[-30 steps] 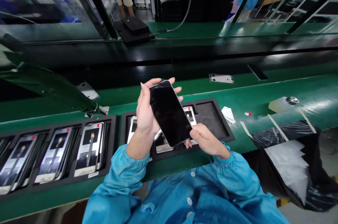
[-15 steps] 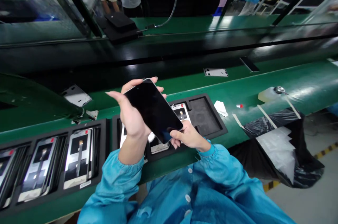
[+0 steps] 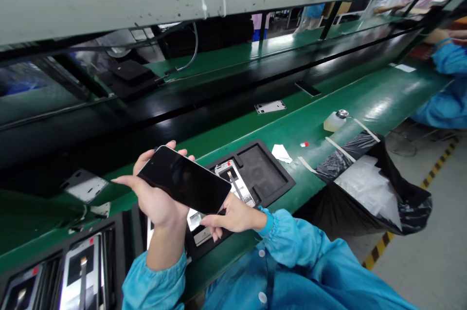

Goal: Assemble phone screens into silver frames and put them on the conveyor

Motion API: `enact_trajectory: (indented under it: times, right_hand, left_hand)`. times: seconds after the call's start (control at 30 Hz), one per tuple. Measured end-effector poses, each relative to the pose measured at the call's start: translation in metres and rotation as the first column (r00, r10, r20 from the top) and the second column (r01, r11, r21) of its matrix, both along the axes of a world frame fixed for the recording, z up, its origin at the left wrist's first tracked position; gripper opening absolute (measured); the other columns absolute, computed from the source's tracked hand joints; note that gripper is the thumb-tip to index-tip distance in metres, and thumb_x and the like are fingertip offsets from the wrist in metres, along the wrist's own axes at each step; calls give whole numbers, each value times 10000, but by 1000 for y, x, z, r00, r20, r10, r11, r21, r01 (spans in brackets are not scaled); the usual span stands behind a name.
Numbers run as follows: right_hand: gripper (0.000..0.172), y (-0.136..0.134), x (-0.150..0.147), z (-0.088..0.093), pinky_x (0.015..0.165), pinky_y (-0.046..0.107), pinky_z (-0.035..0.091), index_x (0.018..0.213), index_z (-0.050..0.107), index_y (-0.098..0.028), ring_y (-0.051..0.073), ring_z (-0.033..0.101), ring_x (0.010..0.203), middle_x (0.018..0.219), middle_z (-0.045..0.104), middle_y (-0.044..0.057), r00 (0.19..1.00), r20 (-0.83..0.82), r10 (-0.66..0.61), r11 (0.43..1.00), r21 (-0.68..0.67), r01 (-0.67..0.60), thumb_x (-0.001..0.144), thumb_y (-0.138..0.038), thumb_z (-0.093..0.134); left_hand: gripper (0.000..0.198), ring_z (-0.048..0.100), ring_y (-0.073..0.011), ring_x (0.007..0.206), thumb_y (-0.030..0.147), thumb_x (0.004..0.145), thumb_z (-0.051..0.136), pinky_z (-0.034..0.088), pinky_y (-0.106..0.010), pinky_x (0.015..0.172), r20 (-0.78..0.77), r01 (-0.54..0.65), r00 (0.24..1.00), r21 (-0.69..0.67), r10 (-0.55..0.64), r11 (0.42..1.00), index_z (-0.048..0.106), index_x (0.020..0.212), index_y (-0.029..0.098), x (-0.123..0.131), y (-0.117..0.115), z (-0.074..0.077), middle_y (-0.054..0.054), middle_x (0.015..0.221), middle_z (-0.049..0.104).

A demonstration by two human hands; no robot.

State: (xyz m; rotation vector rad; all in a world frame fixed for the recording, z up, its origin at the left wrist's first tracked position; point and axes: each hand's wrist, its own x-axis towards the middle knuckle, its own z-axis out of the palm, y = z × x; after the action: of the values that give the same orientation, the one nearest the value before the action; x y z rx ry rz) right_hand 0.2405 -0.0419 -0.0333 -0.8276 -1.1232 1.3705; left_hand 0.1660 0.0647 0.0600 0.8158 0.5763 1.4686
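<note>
A black-screened phone [image 3: 186,179] lies tilted across my left hand [image 3: 158,200], whose thumb sticks out to the left while the fingers wrap behind the far edge. At the phone's lower right corner, my right hand [image 3: 235,215] holds it with bent fingers. Below the phone, a black foam tray [image 3: 272,173] holds silvery phone parts [image 3: 233,181] with ribbon strips; its right compartment shows bare foam. A second foam tray [image 3: 118,251] at the lower left carries stacks of similar parts [image 3: 82,271].
White frames [image 3: 270,106] [image 3: 85,186] and a dark phone panel [image 3: 307,88] lie beyond the trays. To the right are white paper [image 3: 281,153], a bottle [image 3: 334,121] and a black bag [image 3: 412,203]. A person's blue sleeve [image 3: 448,57] shows far right.
The view has swung right and tipped, so the trays sit lower left and a grey beam shows on top. Both hands still hold the phone, which now lies closer to level across the view.
</note>
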Motion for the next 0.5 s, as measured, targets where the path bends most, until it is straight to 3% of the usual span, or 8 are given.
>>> enact_trajectory:
  times: [0.1,0.2,0.23,0.3,0.37,0.43,0.5]
  right_hand:
    - [705,-2,4,-4,532,293,575,677,645,-211,157,629,491,553,628,-20,1000,14,-1,1000,8,1,921,-853,803]
    - [655,-8,25,-12,747,352,652,827,754,-183,212,755,698,731,758,37,958,263,-114,989,119,85,927,-827,818]
    - [609,-11,35,-14,837,376,658,930,795,-176,236,787,795,816,799,57,893,402,-203,976,157,152,932,-783,847]
    - [545,-16,59,-18,975,426,643,1193,813,-170,291,819,980,1014,848,102,659,664,-352,933,194,302,962,-659,890]
    - [615,-18,78,-21,1042,482,632,1428,737,-157,352,819,1130,1230,842,170,427,832,-355,898,177,402,1002,-577,879]
    - [735,-16,89,-24,1070,531,627,1565,639,-135,409,803,1234,1391,798,236,299,910,-288,895,144,423,1016,-573,857]
    - [846,-9,92,-28,1097,575,609,1634,571,-123,456,789,1278,1442,782,265,262,936,-236,911,119,395,1000,-610,847]
  left_hand:
    - [665,833,-239,881,882,1049,552,733,-381,771,-22,70,997,-77,-72,995,760,1062,251,-2,5,-4,-56,1070,889]
    - [693,825,-261,893,907,1035,534,721,-408,783,-81,49,995,-118,-59,992,760,1088,255,-9,13,-2,-73,1084,884]
    - [706,823,-267,891,917,1034,515,715,-415,783,-104,23,994,-122,-36,992,751,1098,255,-11,17,0,-80,1085,880]
    - [708,827,-271,892,895,1069,453,710,-424,792,-158,3,987,-137,-25,991,733,1123,246,-7,29,4,-94,1098,871]
    - [689,840,-268,908,814,1136,372,715,-439,830,-228,110,962,-192,-153,975,728,1171,225,8,46,8,-110,1134,861]
    - [666,844,-266,912,735,1177,358,718,-459,858,-273,269,899,-271,-342,924,737,1223,188,37,64,10,-130,1136,847]
    - [569,837,-267,974,663,1179,494,715,-473,904,-269,390,841,-299,-470,871,739,1295,162,76,81,10,-136,1174,826]
